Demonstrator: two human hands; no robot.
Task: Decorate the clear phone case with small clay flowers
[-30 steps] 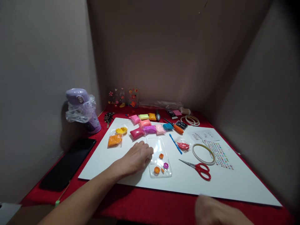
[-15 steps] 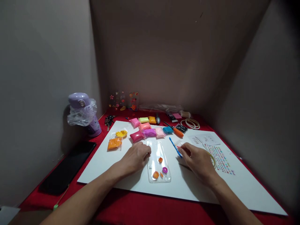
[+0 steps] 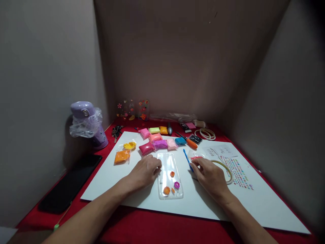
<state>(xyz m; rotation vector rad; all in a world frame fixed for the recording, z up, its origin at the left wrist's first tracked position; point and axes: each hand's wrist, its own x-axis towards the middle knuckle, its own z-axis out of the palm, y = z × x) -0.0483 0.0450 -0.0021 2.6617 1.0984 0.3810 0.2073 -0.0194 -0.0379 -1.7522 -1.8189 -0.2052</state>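
Observation:
A clear phone case point(image 3: 166, 162) lies on a white board point(image 3: 142, 200). Orange flower shapes point(image 3: 166, 190) and a purple flower shape point(image 3: 177, 185) rest in its lower half. Against the case's left edge, my left hand point(image 3: 146, 169) is closed, its fingertips gripping that edge. My right hand point(image 3: 210, 174) is pinched closed beside a blue modelling tool point(image 3: 187, 159) and at the near side of a clear packet with red clay point(image 3: 196, 157). What its fingertips hold is hidden. Behind the case lie several clay packets, among them a crimson one point(image 3: 146, 148) and a purple one point(image 3: 160, 144).
Orange clay point(image 3: 122, 156) and yellow clay point(image 3: 130, 145) lie at the left. Sticker gems point(image 3: 240, 173) and a yellowish ring point(image 3: 230, 171) are at the right. An orange-handled tool point(image 3: 191, 144) lies behind. A purple bottle point(image 3: 100, 137) and a black phone point(image 3: 71, 183) stand or lie left.
My right hand has shifted slightly, and more of the red clay now shows behind its fingertips. My left hand stays at the case's edge. The whole view has shifted slightly.

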